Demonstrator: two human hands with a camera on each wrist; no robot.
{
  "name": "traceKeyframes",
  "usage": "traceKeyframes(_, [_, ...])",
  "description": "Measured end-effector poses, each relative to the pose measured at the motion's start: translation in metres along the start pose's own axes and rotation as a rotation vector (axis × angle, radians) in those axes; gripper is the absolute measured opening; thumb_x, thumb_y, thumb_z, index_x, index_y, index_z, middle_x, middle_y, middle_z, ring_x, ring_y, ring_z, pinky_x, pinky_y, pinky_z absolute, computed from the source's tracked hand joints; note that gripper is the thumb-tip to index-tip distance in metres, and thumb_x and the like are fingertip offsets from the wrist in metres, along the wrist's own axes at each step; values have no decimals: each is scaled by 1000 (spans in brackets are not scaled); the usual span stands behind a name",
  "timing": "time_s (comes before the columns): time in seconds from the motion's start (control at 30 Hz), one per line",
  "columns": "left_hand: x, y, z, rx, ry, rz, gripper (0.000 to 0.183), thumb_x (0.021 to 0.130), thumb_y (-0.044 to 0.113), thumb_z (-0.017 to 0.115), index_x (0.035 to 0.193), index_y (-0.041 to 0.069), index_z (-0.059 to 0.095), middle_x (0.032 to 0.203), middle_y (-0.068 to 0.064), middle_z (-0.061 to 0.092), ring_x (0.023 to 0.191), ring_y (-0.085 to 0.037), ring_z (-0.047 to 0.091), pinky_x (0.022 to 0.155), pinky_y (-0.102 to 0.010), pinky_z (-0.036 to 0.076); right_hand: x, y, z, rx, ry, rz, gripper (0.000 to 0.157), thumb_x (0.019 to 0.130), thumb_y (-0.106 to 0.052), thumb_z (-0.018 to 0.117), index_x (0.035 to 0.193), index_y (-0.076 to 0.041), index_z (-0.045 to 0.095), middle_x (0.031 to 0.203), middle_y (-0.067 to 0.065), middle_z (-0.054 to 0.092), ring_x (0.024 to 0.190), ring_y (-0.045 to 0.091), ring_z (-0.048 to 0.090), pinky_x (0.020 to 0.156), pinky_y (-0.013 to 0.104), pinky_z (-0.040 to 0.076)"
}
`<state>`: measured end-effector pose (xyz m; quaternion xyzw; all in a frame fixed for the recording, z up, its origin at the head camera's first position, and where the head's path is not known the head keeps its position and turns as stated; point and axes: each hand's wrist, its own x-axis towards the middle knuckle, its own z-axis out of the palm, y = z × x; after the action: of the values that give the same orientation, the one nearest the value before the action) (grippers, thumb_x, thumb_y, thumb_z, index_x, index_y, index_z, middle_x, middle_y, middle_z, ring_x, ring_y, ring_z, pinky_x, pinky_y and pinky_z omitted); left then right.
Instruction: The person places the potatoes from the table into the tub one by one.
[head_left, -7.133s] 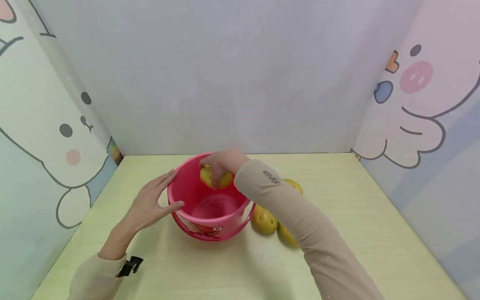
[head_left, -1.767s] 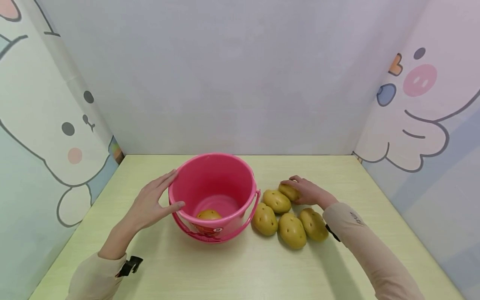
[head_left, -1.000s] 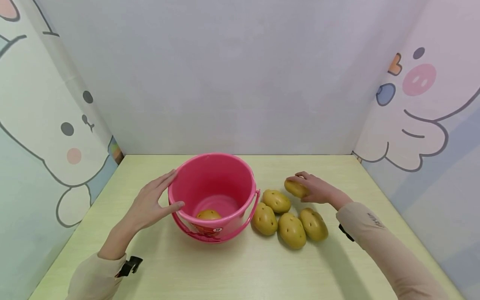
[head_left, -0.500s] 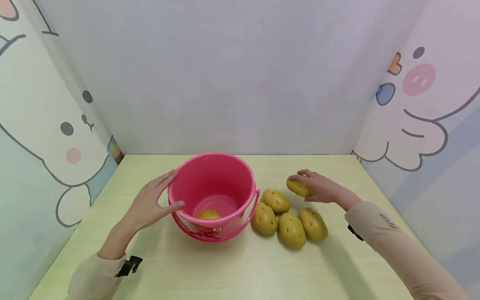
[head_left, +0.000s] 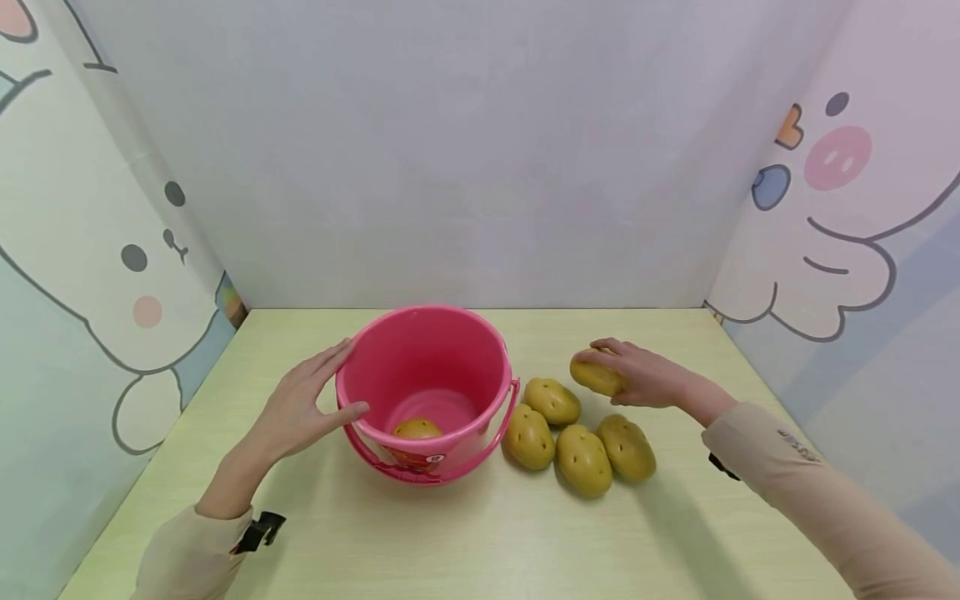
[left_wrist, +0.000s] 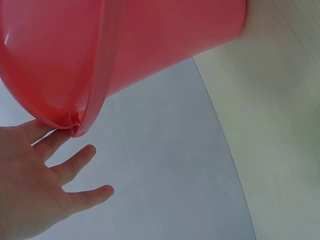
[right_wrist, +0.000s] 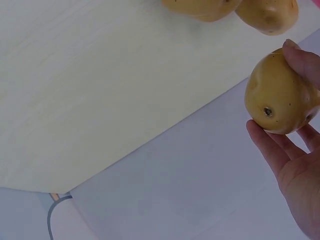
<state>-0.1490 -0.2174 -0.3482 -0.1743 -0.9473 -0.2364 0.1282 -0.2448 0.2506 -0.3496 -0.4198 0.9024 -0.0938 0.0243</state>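
A pink bucket point(head_left: 431, 342) stands upright at the table's centre-left, its handle hanging down around the front. My left hand point(head_left: 303, 408) touches the left of its rim, fingers straight and spread. In the left wrist view, fingertips of the left hand point(left_wrist: 40, 175) meet the rim beside the handle's hinge. A potato point(head_left: 417, 428) lies inside the bucket, partly hidden by the front wall. My right hand point(head_left: 651, 375) grips another potato point(head_left: 595, 372) between thumb and fingers, raised over the table's back right. In the right wrist view, this potato point(right_wrist: 277, 97) shows dark pits.
Several potatoes point(head_left: 583, 461) lie grouped on the pale wooden table point(head_left: 465, 542), close to the bucket's right side. A plain light backdrop point(head_left: 480, 167) rises behind the table, and panels printed with cartoon animals flank it.
Earlier, the right hand held a potato inside the bucket; one potato now lies there. The hand has since gripped the rearmost potato and lifted it slightly rightward. The left hand stays put.
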Motion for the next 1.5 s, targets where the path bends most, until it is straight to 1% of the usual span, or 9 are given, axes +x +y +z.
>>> traceKeyframes(0.33, [-1, 0, 0, -6, 2, 1, 78, 74, 44, 64, 136, 7, 33, 136, -12, 34, 118, -34, 31, 86, -59, 31, 1, -14, -12, -34, -14, -38, 73, 68, -6, 74, 130, -19, 40, 126, 15, 37, 105, 31, 43, 82, 48, 42])
traceKeyframes(0.5, [-1, 0, 1, -8, 1, 1, 78, 75, 44, 63, 137, 8, 33, 136, -12, 33, 118, -34, 31, 86, -59, 32, 2, -21, -18, -49, -17, -53, 73, 68, -7, 74, 130, -19, 39, 127, 15, 37, 104, 32, 44, 80, 47, 43])
traceKeyframes(0.9, [0, 0, 1, -9, 0, 3, 77, 75, 44, 63, 137, 9, 32, 136, -12, 34, 118, -34, 32, 86, -59, 32, 2, -37, -33, -71, -51, -60, 73, 70, -10, 74, 131, -23, 37, 129, 13, 35, 105, 31, 44, 78, 46, 44])
traceKeyframes(1.27, [0, 1, 0, -5, 0, -3, 78, 74, 44, 63, 137, 8, 33, 135, -13, 34, 118, -34, 32, 84, -59, 33, 2, -55, -48, -76, -60, -64, 75, 69, -11, 74, 131, -28, 36, 130, 10, 34, 105, 28, 44, 75, 43, 46])
traceKeyframes(1.5, [1, 1, 0, -3, -6, -17, 80, 74, 45, 64, 137, 8, 32, 135, -13, 34, 118, -35, 31, 83, -59, 35, 0, -65, -57, -106, -53, -106, 76, 70, -13, 75, 133, -28, 35, 132, 10, 33, 106, 28, 44, 74, 41, 47])
